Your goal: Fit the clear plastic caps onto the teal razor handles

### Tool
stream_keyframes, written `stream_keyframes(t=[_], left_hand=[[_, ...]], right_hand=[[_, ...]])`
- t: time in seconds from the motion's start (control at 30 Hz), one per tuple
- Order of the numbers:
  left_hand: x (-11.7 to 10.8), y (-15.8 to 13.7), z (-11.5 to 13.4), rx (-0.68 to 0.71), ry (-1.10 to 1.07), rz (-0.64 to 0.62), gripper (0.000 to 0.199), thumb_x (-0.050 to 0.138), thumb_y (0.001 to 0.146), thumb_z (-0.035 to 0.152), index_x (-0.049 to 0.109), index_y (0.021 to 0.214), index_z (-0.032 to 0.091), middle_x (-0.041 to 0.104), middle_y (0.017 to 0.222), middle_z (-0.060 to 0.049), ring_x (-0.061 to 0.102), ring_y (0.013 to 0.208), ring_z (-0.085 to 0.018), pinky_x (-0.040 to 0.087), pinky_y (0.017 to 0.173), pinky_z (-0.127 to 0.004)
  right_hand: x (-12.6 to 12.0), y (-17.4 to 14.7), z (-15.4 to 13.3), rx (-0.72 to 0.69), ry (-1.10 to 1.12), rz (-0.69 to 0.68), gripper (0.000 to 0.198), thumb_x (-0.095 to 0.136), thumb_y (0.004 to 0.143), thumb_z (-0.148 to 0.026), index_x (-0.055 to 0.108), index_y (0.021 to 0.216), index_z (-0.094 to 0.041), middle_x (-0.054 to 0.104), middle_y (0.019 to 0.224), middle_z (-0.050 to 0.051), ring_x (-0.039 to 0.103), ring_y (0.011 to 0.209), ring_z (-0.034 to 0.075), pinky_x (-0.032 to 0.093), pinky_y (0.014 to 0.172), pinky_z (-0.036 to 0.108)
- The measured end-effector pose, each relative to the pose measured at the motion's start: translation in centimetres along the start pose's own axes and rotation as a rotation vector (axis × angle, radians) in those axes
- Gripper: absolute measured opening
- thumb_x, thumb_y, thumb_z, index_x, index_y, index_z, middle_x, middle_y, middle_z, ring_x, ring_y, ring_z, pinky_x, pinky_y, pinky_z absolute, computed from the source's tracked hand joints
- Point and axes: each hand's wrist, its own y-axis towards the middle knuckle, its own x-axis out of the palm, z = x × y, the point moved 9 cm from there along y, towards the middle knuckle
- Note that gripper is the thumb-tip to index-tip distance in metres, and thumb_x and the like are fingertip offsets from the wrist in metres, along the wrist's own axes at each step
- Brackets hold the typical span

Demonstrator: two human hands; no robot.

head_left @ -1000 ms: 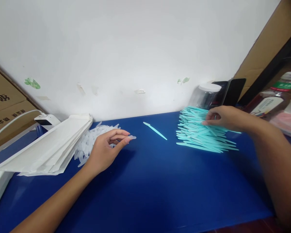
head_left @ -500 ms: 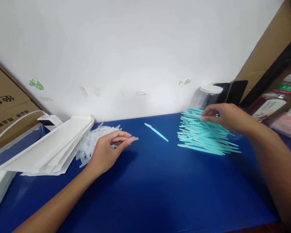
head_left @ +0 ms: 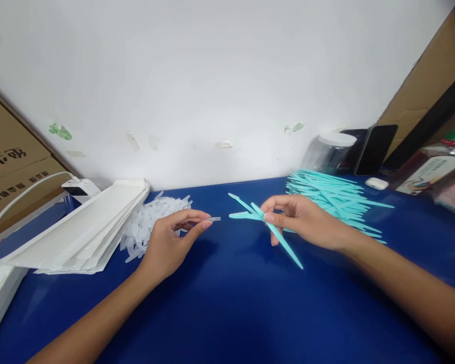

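Note:
In the head view, my left hand (head_left: 170, 242) pinches a small translucent plastic cap (head_left: 215, 219) between thumb and fingertips. Beside and behind it spreads a pile of similar caps (head_left: 142, 222). My right hand (head_left: 307, 220) is closed on turquoise eyebrow razors: one razor (head_left: 288, 248) slants down toward me, and another razor (head_left: 242, 216) points left toward the cap. Just behind them, a single razor (head_left: 238, 200) lies on the blue table (head_left: 220, 303), its right end hidden. The heap of turquoise razors (head_left: 326, 189) is behind my right hand.
White paper sleeves (head_left: 87, 227) are stacked at the left, near a white charger-like box (head_left: 79, 189) with a cable. Against the wall at the right stand a lidded clear jar (head_left: 331, 151) and a dark phone-like slab (head_left: 375, 149). A bottle (head_left: 428, 167) is farther right.
My right hand has come away from the turquoise heap toward the middle, carrying razors. My left hand stays nearly in place, the cap turned slightly. A small white case now shows at the right.

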Motion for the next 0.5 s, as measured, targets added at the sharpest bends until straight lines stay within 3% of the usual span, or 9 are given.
stream_keyframes(t=[0.2,0.5], left_hand=[[-0.1,-0.7,1.3,0.098,0.061,0.051,0.014,0.082,0.092,0.041,0.086,0.100,0.029,0.085,0.097,0.000,0.078,0.084,-0.019,0.062,0.074,-0.027],[0.8,-1.0,1.6,0.096,0.012,-0.020,0.010,0.084,0.092,0.036,0.087,0.101,0.034,0.085,0.102,0.003,0.077,0.080,-0.015,0.061,0.071,-0.023]], right_hand=[[1.7,0.4,1.9,0.094,0.167,-0.051,0.039,0.077,0.093,-0.057,0.070,0.097,-0.019,0.074,0.069,0.001,0.074,0.067,0.017,0.052,0.068,0.027],[1.8,0.3,1.9,0.125,0.141,-0.046,0.036,0.079,0.092,-0.054,0.071,0.095,-0.019,0.072,0.069,0.000,0.071,0.065,0.016,0.047,0.066,0.026]])
